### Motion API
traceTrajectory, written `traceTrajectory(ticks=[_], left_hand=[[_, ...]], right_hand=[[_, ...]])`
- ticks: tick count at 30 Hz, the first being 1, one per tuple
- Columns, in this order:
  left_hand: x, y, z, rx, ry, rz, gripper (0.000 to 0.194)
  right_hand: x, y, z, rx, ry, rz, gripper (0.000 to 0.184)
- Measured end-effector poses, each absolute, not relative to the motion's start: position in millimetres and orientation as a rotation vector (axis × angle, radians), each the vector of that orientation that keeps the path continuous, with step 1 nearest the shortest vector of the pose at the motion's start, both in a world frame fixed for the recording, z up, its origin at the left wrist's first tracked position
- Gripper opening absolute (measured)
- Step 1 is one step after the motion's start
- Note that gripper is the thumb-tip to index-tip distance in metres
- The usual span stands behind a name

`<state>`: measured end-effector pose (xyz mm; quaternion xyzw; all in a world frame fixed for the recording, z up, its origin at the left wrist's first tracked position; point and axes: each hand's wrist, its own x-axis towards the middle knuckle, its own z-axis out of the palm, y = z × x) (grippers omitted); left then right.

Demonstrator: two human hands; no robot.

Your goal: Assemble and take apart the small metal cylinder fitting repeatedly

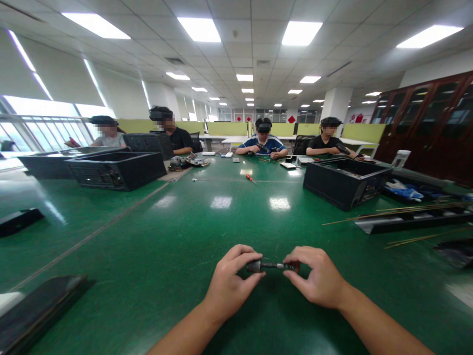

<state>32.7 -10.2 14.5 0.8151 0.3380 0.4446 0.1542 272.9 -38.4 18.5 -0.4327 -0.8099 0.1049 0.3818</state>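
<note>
A short dark rod-shaped tool (pixel 271 266) lies level between my hands, just above the near part of the green table (pixel 177 236). Its left end is a thicker cylinder, its middle a thin shaft, and its right end looks dark and ribbed. My left hand (pixel 231 283) pinches the thick end between thumb and fingers. On the other side, my right hand (pixel 320 278) closes its thumb and fingers round the ribbed end, hiding part of it. The exact kind of tool cannot be made out.
Black computer cases stand at left (pixel 118 170) and right (pixel 343 182). An orange screwdriver (pixel 250 179) lies mid-table. Thin rods (pixel 369 215) lie across a metal channel (pixel 402 221) at right. A dark flat panel (pixel 44 305) lies near left. Several people sit across the table.
</note>
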Motion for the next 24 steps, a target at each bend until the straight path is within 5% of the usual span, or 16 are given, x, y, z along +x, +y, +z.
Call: traceTrajectory(ticks=[24], left_hand=[[28.2,1.8,15.9,2.176,1.283,1.216,0.034]], right_hand=[[283.9,-24.5,9.9,-1.204,-1.982,0.32,0.01]])
